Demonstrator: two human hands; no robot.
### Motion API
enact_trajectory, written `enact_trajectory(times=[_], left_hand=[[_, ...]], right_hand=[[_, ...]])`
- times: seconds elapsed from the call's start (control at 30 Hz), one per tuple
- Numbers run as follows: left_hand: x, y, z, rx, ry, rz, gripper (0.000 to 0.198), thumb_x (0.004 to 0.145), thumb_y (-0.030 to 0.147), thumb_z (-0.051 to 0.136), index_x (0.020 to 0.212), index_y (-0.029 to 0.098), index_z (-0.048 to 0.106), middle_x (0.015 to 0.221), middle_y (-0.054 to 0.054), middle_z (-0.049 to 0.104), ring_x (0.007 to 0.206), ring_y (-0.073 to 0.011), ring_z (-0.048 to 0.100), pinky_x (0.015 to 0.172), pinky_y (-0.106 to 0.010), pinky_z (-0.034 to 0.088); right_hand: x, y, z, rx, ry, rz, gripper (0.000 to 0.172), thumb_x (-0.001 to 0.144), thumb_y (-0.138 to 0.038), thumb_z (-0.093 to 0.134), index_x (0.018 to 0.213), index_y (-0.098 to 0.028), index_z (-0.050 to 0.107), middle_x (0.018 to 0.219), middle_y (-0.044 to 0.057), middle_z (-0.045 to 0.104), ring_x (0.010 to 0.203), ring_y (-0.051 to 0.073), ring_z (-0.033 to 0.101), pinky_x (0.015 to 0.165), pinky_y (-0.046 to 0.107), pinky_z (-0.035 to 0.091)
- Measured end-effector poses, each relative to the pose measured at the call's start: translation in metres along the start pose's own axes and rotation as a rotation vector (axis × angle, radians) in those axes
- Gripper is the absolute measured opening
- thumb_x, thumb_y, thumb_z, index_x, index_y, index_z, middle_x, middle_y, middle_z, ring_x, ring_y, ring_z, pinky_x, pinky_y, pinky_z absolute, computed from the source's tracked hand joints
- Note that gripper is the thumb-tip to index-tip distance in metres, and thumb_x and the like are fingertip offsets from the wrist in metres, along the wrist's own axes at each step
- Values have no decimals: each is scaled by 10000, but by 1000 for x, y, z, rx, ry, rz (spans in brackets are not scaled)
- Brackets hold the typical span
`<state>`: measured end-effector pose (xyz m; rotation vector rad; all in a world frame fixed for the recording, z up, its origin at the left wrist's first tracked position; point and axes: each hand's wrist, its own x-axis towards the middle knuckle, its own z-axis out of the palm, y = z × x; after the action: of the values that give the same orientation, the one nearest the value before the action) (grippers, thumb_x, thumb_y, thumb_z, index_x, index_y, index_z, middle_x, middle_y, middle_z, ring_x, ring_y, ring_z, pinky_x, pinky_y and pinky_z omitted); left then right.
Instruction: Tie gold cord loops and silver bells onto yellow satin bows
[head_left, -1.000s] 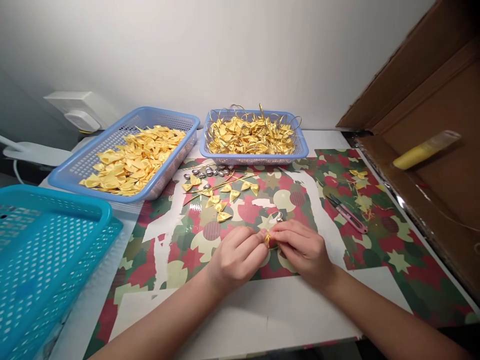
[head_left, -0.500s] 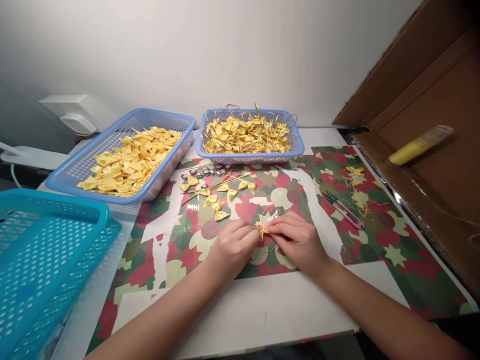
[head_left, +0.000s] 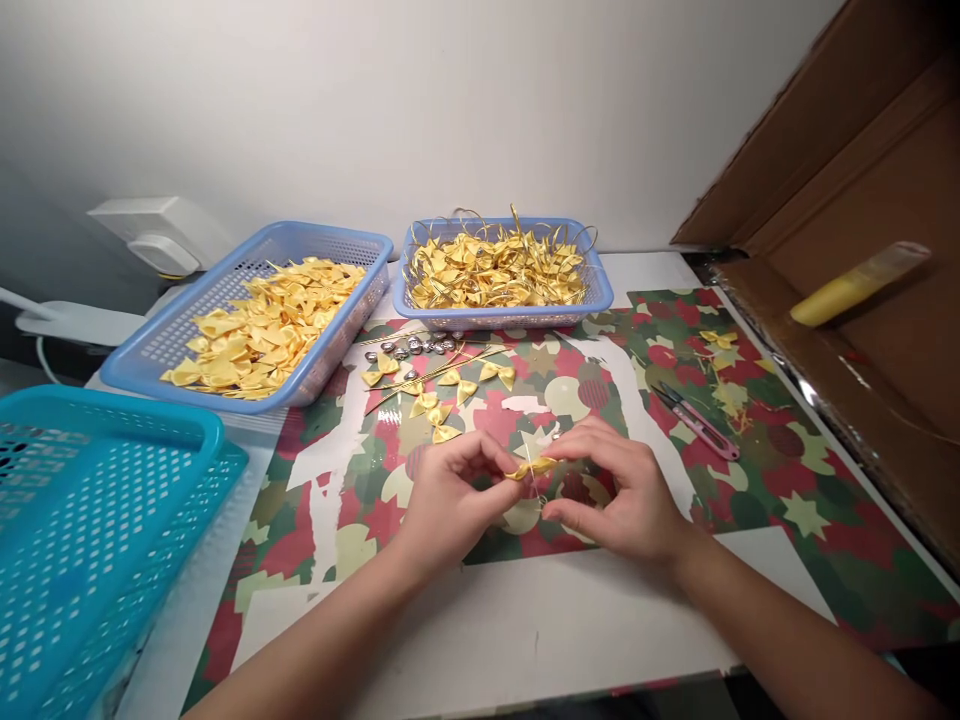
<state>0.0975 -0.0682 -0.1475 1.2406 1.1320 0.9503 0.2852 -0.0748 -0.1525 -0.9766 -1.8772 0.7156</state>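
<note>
In the head view, the small yellow satin bow (head_left: 520,472) is just below the centre of the frame, held between the two hands above the red, green and cream patterned sheet (head_left: 757,570) on the counter (head_left: 646,268). The left hand (head_left: 455,495) pinches the bow's left end between thumb and bent forefinger. The right hand (head_left: 634,490) is spread: its fingertips meet the bow's right end from above, while its thumb stands apart below. Whether these fingers also grip, I cannot tell.

A thin pale strand (head_left: 535,484) crosses the bow's middle – what it is made of is too fine to tell. The step in hand seems to be arranging bow and strand together. To do it well, I would hold the left pinch firm but light, so the satin does not crease, support the right end evenly and keep the strand at the narrow middle.

The bow's long axis runs from left to right in the frame, its right end slightly higher; the strand lies nearly crosswise – from upper left to lower right, rather steeply.
</note>
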Motion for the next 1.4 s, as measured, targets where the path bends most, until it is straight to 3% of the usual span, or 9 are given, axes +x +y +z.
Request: enact_trajectory(times=[0.23, 0.43, 0.53, 0.63, 0.73, 0.87, 1.03, 1.23, 1.4], left_hand=[[-1, -1, 2, -50, -26, -34, 110, 645, 95, 671, 617, 156, 583, 618, -17, 684, 546, -118, 607, 483, -199, 468], [-4, -3, 2, 148, -28, 133, 137, 693, 54, 644, 626, 168, 609, 614, 17, 669, 559, -100, 606, 529, -192, 485], [-4, -5, 0, 313, -16, 331, 184, 686, -3, 619, 639, 174, 596, 615, 26, 671, 551, -94, 599, 522, -186, 466], [-2, -7, -2, 533, 13, 633, 175, 735, 23, 631, 667, 178, 583, 607, 24, 651, 541, -92, 575, 525, -197, 450], [2, -10, -3, 720, 32, 910, 174, 821, 71, 591, 695, 186, 558, 622, 12, 644, 568, -106, 577, 550, -218, 454], [6, -10, -2, 840, 42, 1085, 225, 869, 74, 525, 683, 201, 517, 638, 5, 644, 598, -120, 589, 586, -237, 474], [12, 0, -4, 744, 173, 1153, 215, 828, 48, 576, 681, 194, 518, 643, 3, 653, 631, -125, 615, 616, -239, 497], [12, 7, -17, 680, 283, 1030, 196, 786, 62, 609, 666, 194, 530, 625, 28, 654, 588, -108, 612, 558, -212, 469], [11, 9, -23, 687, 300, 1028, 190, 775, 66, 619, 655, 193, 546, 614, 32, 658, 569, -105, 607, 543, -209, 454]], right_hand=[[-1, 0, 4, -31, 50, -40, 165, 749, -232, 769, 875, -205, 666, 718, 20, 684, 656, 161, 584, 651, 321, 485], [-1, 1, 5, 32, 56, 59, 60, 791, -230, 726, 772, -203, 676, 612, 4, 656, 579, 147, 559, 585, 298, 460], [2, -1, 3, 118, -26, 204, 130, 861, -318, 632, 852, -201, 690, 731, 37, 684, 672, 166, 600, 608, 299, 477], [7, -1, 2, 164, -110, 287, 162, 918, -279, 527, 866, -211, 665, 841, 45, 671, 794, 172, 612, 684, 299, 486], [10, -3, 4, 170, -117, 255, 146, 914, -215, 519, 794, -210, 602, 849, 36, 613, 856, 172, 582, 756, 306, 470], [14, -9, 9, 147, -64, 159, 161, 934, -209, 482, 784, -207, 541, 880, 35, 545, 871, 166, 540, 793, 312, 435], [29, -18, 12, 249, 55, 152, 169, 965, -295, 441, 845, -227, 539, 857, 15, 554, 812, 153, 527, 748, 292, 428], [46, -16, 13, 293, -76, 284, 110, 849, -304, 590, 824, -206, 633, 917, 40, 642, 879, 182, 596, 709, 291, 454], [55, -27, 12, 139, -81, 219, 125, 837, -271, 581, 732, -203, 588, 867, 29, 610, 855, 177, 564, 748, 310, 429]])
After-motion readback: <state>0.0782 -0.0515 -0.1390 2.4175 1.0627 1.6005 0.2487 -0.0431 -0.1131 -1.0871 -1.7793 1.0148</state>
